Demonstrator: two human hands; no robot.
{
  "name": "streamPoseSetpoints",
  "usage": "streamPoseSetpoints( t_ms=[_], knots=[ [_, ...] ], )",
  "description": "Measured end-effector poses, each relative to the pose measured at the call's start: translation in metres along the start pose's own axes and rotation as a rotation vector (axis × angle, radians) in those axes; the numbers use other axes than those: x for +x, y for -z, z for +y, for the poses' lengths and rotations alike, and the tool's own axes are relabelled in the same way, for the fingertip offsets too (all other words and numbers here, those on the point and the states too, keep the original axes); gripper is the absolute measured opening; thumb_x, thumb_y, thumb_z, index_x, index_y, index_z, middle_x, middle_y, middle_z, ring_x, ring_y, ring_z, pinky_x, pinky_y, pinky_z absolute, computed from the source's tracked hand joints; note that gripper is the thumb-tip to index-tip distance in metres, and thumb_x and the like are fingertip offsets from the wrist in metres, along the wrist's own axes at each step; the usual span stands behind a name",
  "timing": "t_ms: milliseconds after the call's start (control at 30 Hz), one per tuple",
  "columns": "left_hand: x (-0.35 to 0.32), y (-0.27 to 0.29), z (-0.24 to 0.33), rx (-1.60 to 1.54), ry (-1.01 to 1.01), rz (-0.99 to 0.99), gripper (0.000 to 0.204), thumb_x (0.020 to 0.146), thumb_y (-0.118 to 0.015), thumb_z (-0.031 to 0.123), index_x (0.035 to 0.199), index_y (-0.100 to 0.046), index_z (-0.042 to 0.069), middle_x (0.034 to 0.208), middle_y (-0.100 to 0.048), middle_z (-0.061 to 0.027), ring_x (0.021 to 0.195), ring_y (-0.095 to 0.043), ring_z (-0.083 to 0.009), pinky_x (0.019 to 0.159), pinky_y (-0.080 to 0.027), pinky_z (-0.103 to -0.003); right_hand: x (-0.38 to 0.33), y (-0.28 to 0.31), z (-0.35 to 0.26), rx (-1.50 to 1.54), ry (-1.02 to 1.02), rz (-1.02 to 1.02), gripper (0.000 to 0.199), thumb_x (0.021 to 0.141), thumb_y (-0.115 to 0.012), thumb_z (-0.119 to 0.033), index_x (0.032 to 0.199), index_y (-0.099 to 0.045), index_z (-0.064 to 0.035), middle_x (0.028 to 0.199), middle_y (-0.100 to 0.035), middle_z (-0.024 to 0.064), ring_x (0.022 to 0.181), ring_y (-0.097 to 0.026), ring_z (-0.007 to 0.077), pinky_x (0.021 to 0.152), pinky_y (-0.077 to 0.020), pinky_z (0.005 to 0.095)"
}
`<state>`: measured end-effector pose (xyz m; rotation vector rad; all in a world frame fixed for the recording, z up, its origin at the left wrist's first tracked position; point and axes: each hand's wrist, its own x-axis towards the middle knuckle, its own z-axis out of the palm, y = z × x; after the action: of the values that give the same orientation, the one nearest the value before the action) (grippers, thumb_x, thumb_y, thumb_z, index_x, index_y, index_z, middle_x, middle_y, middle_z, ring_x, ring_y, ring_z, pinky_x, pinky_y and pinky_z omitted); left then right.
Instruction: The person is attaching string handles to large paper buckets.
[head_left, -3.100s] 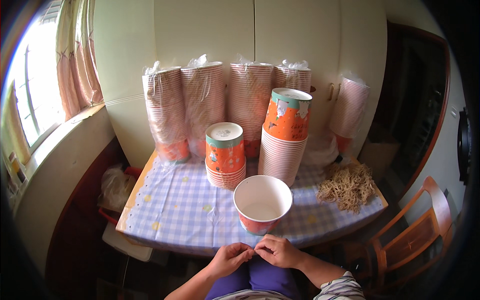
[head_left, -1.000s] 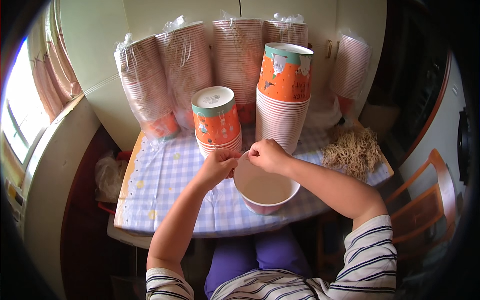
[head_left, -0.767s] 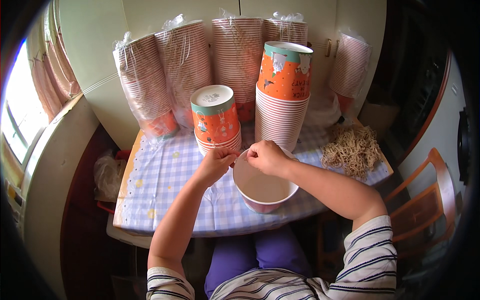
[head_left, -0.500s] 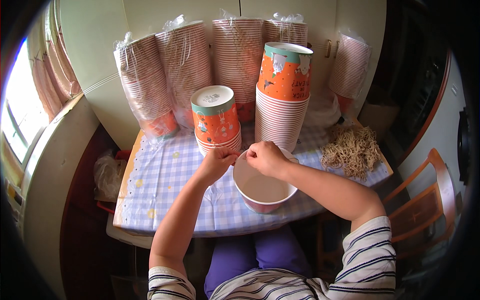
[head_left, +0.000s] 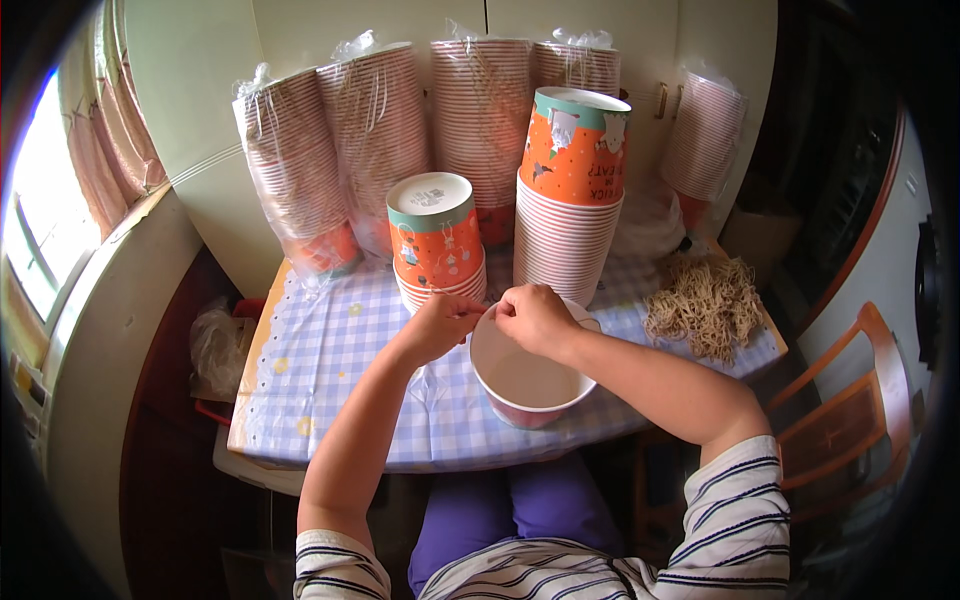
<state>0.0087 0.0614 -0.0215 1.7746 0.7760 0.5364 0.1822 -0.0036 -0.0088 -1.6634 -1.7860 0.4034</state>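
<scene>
A white-lined paper bucket (head_left: pixel 535 385) stands mouth up near the table's front edge, tilted slightly toward me. At its far left rim my two hands meet with fingertips pinched. My left hand (head_left: pixel 445 325) is closed just outside the rim, while my right hand (head_left: pixel 538 318) reaches over the opening, thumb and fingers pressed together. What lies between the fingertips is too small to make out. A thin tan cord loop (head_left: pixel 592 325) shows at the bucket's right rim. Behind my left hand is a short stack of upside-down orange and teal buckets (head_left: pixel 435 245).
A taller stack of inverted buckets (head_left: pixel 568 220) rises beyond my right hand. Several plastic-wrapped stacks (head_left: pixel 480 120) line the back by the cabinet. A heap of tan cords (head_left: pixel 705 308) lies at the right on the checked tablecloth (head_left: pixel 340 380). A wooden chair (head_left: pixel 840 410) stands at the right.
The whole view has shifted slightly. My hands remain at the bucket's far left rim, with only a small movement of the fingers.
</scene>
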Motion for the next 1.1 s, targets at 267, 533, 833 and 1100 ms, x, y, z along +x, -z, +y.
streamPoseSetpoints(
  t_ms=[267,533,833,1100],
  knots=[
    [0.001,0.003,0.009,0.055,0.017,-0.059,0.016,0.090,-0.058,0.014,0.090,-0.067,0.001,0.072,-0.059,0.0027,0.063,-0.050,-0.0043,0.057,-0.042,-0.021,0.001,-0.002,-0.002,0.007,0.008,-0.010,0.013,0.073,-0.064,-0.016,0.075,-0.068,-0.0044,0.074,-0.067,0.0150,0.072,-0.066,0.0308,0.067,-0.0524,0.0394],
    [-0.008,0.004,-0.001,0.023,0.066,-0.054,0.018,0.088,-0.052,0.011,0.077,-0.059,-0.001,0.068,-0.060,-0.0038,0.062,-0.057,-0.0102,0.057,-0.047,-0.024,0.000,0.017,-0.001,0.281,-0.074,-0.251,0.025,0.074,-0.070,-0.015,0.092,-0.064,0.0007,0.076,-0.068,0.0121,0.070,-0.066,0.0199,0.065,-0.0521,0.0318],
    [-0.054,-0.002,-0.018,-0.749,0.316,-0.061,0.021,0.094,-0.047,0.020,0.099,-0.051,0.000,0.093,-0.060,-0.0143,0.082,-0.064,-0.0262,0.076,-0.053,-0.037,-0.073,0.067,-0.044,0.694,-0.076,-0.397,0.018,0.087,-0.061,-0.011,0.101,-0.064,0.0000,0.086,-0.065,0.0014,0.075,-0.058,0.0057,0.065,-0.0482,0.0224],
    [-0.103,-0.037,-0.044,-1.100,0.184,-0.103,0.020,0.095,-0.040,0.023,0.089,-0.054,0.010,0.095,-0.062,-0.0131,0.096,-0.061,-0.0309,0.087,-0.048,-0.044,-0.149,0.002,-0.056,0.388,0.277,-0.246,0.023,0.082,-0.065,-0.010,0.102,-0.063,0.0021,0.080,-0.063,0.0083,0.067,-0.058,0.0132,0.062,-0.0479,0.0284]
  ],
)
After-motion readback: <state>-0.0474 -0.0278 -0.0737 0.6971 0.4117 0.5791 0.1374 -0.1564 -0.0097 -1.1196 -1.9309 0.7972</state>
